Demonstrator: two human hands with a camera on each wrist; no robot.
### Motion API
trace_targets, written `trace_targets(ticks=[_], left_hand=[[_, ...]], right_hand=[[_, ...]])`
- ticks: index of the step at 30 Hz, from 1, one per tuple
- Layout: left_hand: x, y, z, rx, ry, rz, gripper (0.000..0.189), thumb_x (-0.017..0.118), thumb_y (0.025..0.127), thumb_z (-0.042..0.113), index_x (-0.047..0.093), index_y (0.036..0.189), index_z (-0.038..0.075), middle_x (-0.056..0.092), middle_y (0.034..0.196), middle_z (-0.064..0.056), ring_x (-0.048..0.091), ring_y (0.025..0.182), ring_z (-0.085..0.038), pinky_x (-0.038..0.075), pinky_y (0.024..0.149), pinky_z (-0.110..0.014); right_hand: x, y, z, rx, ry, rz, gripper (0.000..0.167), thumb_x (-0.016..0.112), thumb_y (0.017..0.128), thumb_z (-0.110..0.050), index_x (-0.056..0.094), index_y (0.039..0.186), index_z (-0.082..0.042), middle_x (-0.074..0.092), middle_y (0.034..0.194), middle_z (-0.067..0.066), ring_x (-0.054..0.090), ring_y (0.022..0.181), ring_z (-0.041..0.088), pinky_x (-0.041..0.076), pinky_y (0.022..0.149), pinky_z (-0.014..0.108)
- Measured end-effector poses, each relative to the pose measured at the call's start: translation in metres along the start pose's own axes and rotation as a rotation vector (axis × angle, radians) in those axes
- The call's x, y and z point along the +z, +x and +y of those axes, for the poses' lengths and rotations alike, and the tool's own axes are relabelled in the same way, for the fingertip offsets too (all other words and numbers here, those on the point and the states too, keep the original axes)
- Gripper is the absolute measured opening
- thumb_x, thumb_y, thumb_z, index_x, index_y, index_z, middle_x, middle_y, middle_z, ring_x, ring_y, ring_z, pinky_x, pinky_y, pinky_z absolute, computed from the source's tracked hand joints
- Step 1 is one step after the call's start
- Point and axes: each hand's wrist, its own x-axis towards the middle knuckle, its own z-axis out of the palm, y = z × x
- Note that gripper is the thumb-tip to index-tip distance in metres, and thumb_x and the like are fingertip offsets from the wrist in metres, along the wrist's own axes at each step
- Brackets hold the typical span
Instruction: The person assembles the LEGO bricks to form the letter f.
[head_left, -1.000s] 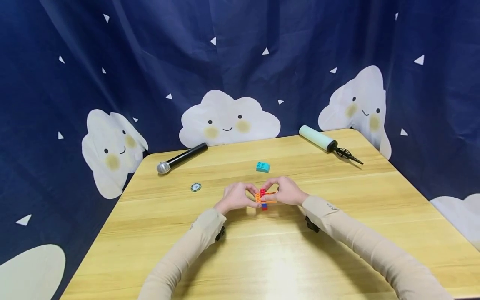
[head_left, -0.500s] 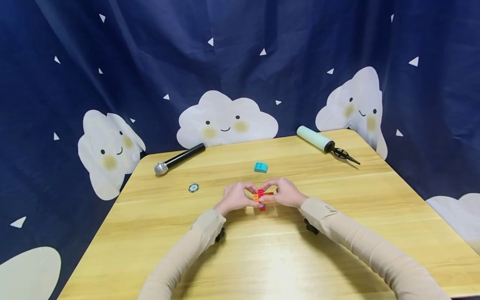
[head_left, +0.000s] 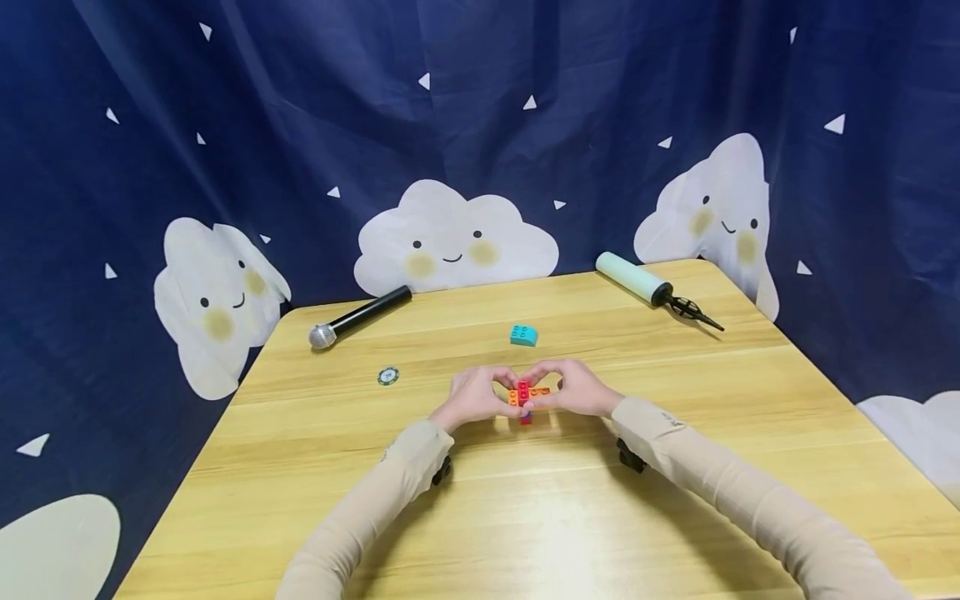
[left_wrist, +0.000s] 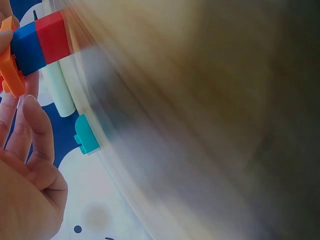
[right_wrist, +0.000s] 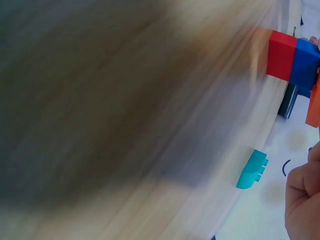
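Near the table's middle stands a stack of toy building bricks: a red brick (right_wrist: 281, 55) at the bottom, a blue brick (left_wrist: 28, 48) above it, then an orange brick (head_left: 542, 391) laid crosswise, and a red brick (head_left: 523, 388) on top. My left hand (head_left: 477, 393) pinches the stack from the left with thumb and fingers. From the right, my right hand (head_left: 576, 388) holds it too, its thumb at the front and index finger at the back. The fingertips hide parts of the orange and upper red bricks. Behind the hands lies a teal curved brick (head_left: 523, 335), untouched.
On the wooden table (head_left: 480, 517) lie a black microphone (head_left: 362, 317) at the back left and a poker chip (head_left: 387, 376) left of the hands. A pale green hand pump (head_left: 633, 279) lies at the back right. A dark blue curtain (head_left: 480, 100) hangs behind.
My right hand has shifted slightly right on the stack. The orange brick's right end, tilted a second ago, now lies level with its studs upward. The left hand has barely moved.
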Motion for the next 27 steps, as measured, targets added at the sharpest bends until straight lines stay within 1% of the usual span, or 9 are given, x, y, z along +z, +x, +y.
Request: trace_targets(ticks=[3, 7, 11, 14, 15, 20, 23, 25, 27], left_hand=[[-0.002, 0.001, -0.001, -0.002, 0.014, 0.0, 0.035, 0.081, 0.064, 0.052, 0.067, 0.09, 0.034, 0.069, 0.095, 0.018, 0.06, 0.094, -0.012, 0.035, 0.082, -0.038], [-0.004, 0.001, -0.001, -0.015, 0.011, -0.001, 0.037, 0.082, 0.064, 0.051, 0.067, 0.092, 0.033, 0.069, 0.095, 0.017, 0.06, 0.095, -0.012, 0.035, 0.085, -0.04], [-0.005, 0.001, -0.003, -0.028, -0.001, 0.002, 0.04, 0.083, 0.063, 0.053, 0.067, 0.094, 0.033, 0.069, 0.094, 0.018, 0.06, 0.097, -0.013, 0.034, 0.088, -0.044], [-0.006, 0.001, -0.003, -0.035, -0.007, 0.01, 0.041, 0.083, 0.063, 0.054, 0.067, 0.096, 0.034, 0.069, 0.093, 0.019, 0.06, 0.098, -0.014, 0.034, 0.089, -0.046], [-0.007, 0.001, -0.003, -0.037, -0.01, 0.013, 0.042, 0.083, 0.063, 0.053, 0.067, 0.096, 0.034, 0.069, 0.093, 0.019, 0.06, 0.098, -0.014, 0.034, 0.09, -0.046], [-0.008, -0.001, -0.004, -0.032, -0.019, 0.026, 0.039, 0.083, 0.063, 0.051, 0.069, 0.095, 0.033, 0.069, 0.093, 0.019, 0.06, 0.097, -0.013, 0.033, 0.089, -0.045], [-0.007, -0.002, -0.005, -0.028, -0.009, 0.023, 0.038, 0.083, 0.063, 0.051, 0.069, 0.094, 0.033, 0.069, 0.093, 0.02, 0.059, 0.093, -0.011, 0.034, 0.086, -0.041], [-0.005, -0.002, -0.005, -0.03, 0.0, 0.016, 0.038, 0.082, 0.063, 0.051, 0.069, 0.094, 0.033, 0.068, 0.093, 0.021, 0.058, 0.091, -0.01, 0.034, 0.084, -0.038], [-0.003, -0.003, -0.005, -0.036, 0.013, 0.01, 0.039, 0.082, 0.063, 0.052, 0.068, 0.095, 0.034, 0.068, 0.092, 0.022, 0.057, 0.09, -0.008, 0.034, 0.082, -0.035]], right_hand=[[-0.001, 0.001, 0.001, 0.006, -0.009, -0.001, 0.045, 0.082, 0.074, -0.03, 0.068, 0.114, -0.014, 0.069, 0.104, 0.002, 0.056, 0.092, 0.022, 0.038, 0.057, 0.022], [-0.002, 0.003, 0.004, 0.019, -0.052, 0.009, 0.042, 0.082, 0.073, -0.03, 0.069, 0.11, -0.014, 0.07, 0.103, 0.001, 0.057, 0.093, 0.021, 0.039, 0.062, 0.024], [-0.002, 0.004, 0.006, 0.033, -0.08, 0.012, 0.035, 0.082, 0.073, -0.03, 0.071, 0.103, -0.015, 0.071, 0.107, 0.002, 0.047, 0.063, 0.012, 0.034, 0.055, 0.022], [-0.002, 0.005, 0.006, 0.036, -0.086, 0.015, 0.033, 0.082, 0.073, -0.028, 0.071, 0.101, -0.015, 0.071, 0.109, 0.003, 0.031, 0.05, 0.009, 0.029, 0.048, 0.021], [-0.001, 0.005, 0.006, 0.036, -0.089, 0.017, 0.033, 0.082, 0.073, -0.028, 0.071, 0.101, -0.015, 0.071, 0.109, 0.003, 0.032, 0.051, 0.009, 0.029, 0.049, 0.021], [-0.002, 0.007, 0.006, 0.027, -0.082, 0.004, 0.033, 0.082, 0.073, -0.029, 0.071, 0.101, -0.015, 0.07, 0.11, 0.003, 0.049, 0.07, 0.021, 0.036, 0.057, 0.026], [-0.007, 0.009, 0.009, 0.037, -0.053, 0.002, 0.034, 0.079, 0.076, -0.029, 0.071, 0.104, -0.012, 0.069, 0.111, 0.005, 0.058, 0.095, 0.028, 0.046, 0.075, 0.037], [-0.014, 0.011, 0.012, 0.067, -0.025, 0.02, 0.034, 0.075, 0.081, -0.027, 0.069, 0.108, -0.008, 0.069, 0.112, 0.007, 0.058, 0.107, 0.03, 0.045, 0.088, 0.047], [-0.021, 0.016, 0.017, 0.121, -0.006, 0.056, 0.033, 0.07, 0.085, -0.024, 0.067, 0.112, -0.004, 0.069, 0.111, 0.01, 0.055, 0.114, 0.031, 0.04, 0.097, 0.052]])
